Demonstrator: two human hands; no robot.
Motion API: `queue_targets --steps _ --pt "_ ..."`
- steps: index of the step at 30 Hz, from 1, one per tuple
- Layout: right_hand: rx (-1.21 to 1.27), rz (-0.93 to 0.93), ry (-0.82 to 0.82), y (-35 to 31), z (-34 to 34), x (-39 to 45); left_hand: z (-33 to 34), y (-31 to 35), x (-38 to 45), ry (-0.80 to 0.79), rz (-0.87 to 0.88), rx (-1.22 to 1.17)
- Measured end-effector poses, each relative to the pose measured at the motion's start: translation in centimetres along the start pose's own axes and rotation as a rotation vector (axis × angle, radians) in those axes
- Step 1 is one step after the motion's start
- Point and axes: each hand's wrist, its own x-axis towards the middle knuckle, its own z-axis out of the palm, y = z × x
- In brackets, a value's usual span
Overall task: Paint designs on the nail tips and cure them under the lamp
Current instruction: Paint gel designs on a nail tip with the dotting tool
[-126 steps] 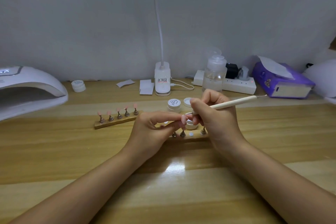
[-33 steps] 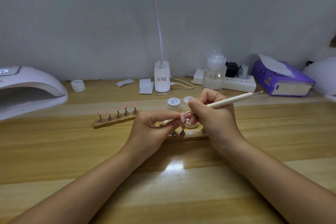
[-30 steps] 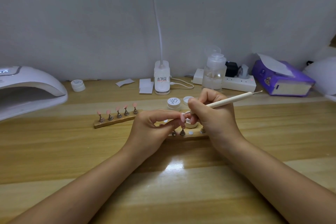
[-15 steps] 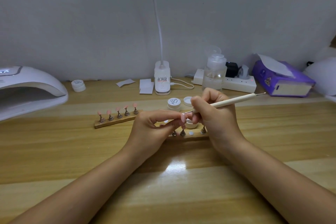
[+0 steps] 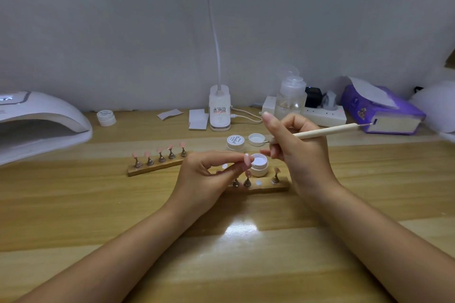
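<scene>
The person sits at a light wooden table [image 5: 98,204], and the job looks only partly done. The left hand [image 5: 204,177] pinches one small pink nail tip [image 5: 247,160] between thumb and fingers, holding it up just beside a little open white jar of paint [image 5: 259,165]. The right hand [image 5: 298,152] has its fingers curled round a thin cream-coloured dotting pen [image 5: 320,131], like holding a pencil. The pen's metal point is near the small white jar lid [image 5: 256,139] and is not touching the nail tip, so I think more paint is being picked up.

In front of the hands lies a short wooden stand [image 5: 261,186] with little metal pegs. Some pegs have tips on them and one spot is bare; that is probably where the held tip belongs. Behind and to the left lies a second wooden stand with five pink tips [image 5: 160,158]. I cannot tell if any of them have designs yet; they are too small to see.

The big white curing lamp [image 5: 41,125] sits far off at the left edge of the table, and I cannot see any tips under it. So painting goes on, and the curing looks like it is yet to come.
</scene>
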Motion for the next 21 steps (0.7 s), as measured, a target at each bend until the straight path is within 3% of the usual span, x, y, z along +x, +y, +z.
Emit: queue_targets --steps 9,21 --pt "-0.203 0.047 0.090 0.8 -1.3 1.1 0.0 0.3 0.0 0.006 0.000 0.045" --pt "-0.458 -0.004 0.008 1.5 -1.5 1.7 -0.2 0.4 0.0 0.009 -0.007 0.081"
